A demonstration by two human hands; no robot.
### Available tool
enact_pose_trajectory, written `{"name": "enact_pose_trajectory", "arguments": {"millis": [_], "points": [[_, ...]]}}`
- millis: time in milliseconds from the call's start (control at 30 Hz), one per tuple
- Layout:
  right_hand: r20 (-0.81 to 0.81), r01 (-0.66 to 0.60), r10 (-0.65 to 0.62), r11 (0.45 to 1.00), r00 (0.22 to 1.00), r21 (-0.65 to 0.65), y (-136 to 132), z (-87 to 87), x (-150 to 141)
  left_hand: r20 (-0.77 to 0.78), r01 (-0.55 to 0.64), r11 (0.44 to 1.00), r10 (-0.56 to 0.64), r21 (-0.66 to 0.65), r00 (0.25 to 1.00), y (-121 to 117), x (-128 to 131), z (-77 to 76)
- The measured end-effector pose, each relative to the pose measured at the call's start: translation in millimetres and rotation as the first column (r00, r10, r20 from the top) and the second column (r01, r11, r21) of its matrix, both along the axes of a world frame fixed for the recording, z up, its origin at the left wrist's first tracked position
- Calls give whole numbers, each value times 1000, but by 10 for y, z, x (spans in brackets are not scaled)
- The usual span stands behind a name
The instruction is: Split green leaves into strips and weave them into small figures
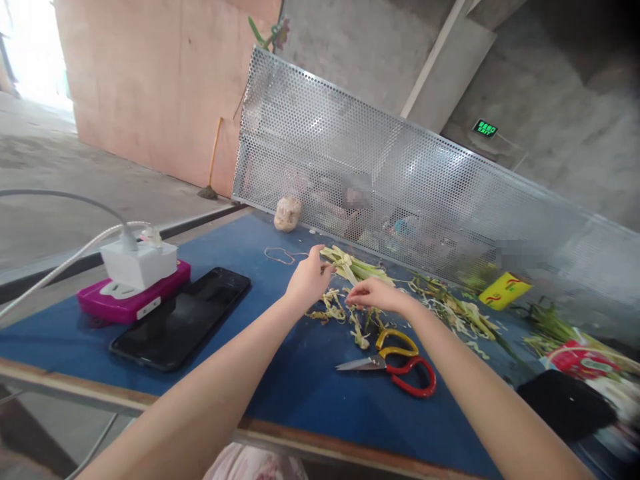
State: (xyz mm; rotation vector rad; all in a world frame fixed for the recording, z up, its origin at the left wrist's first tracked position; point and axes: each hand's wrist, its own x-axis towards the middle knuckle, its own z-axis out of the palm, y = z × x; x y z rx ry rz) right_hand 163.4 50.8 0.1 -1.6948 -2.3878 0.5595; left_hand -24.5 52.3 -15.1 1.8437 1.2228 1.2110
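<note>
My left hand [309, 280] pinches the end of a bundle of pale green plant stalks [357, 267] lying on the blue table top [280, 373]. Just to its right, my right hand [377, 295] is closed in a pinch on a thin strip peeling off the same stalks. Loose peeled strips and scraps [345, 317] lie under and between both hands. A pair of scissors with one red and one yellow handle [395, 363] rests on the table just in front of my right hand, untouched.
A black phone [183, 319] lies at the left, beside a pink box [131, 297] with a white charger [139, 261] and cables on it. A perforated metal screen [400, 180] stands behind the table. More stalks [460, 310], a yellow packet [504, 291], a red-labelled packet [580, 359] and a black object [565, 403] sit at the right. A rubber band [280, 255] and a pale lump [287, 213] lie at the back.
</note>
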Motion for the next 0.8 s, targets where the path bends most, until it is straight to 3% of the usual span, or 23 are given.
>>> {"name": "enact_pose_trajectory", "arguments": {"millis": [400,600,733,800], "points": [[58,37,-46,989,997,143,-1,-213,3,-145,-6,999,13,53,989,-16,-14,4],[-46,88,-81,977,996,193,-30,-197,10,-299,43,996,-18,79,954,-41,65,-40],[-220,220,-172,951,960,218,-71,-90,192,-319,-24,985,79,173,945,-161,-23,143],[-314,281,-211,939,926,198,-111,-47,293,-170,-143,923,215,358,962,-294,-145,298]]}}
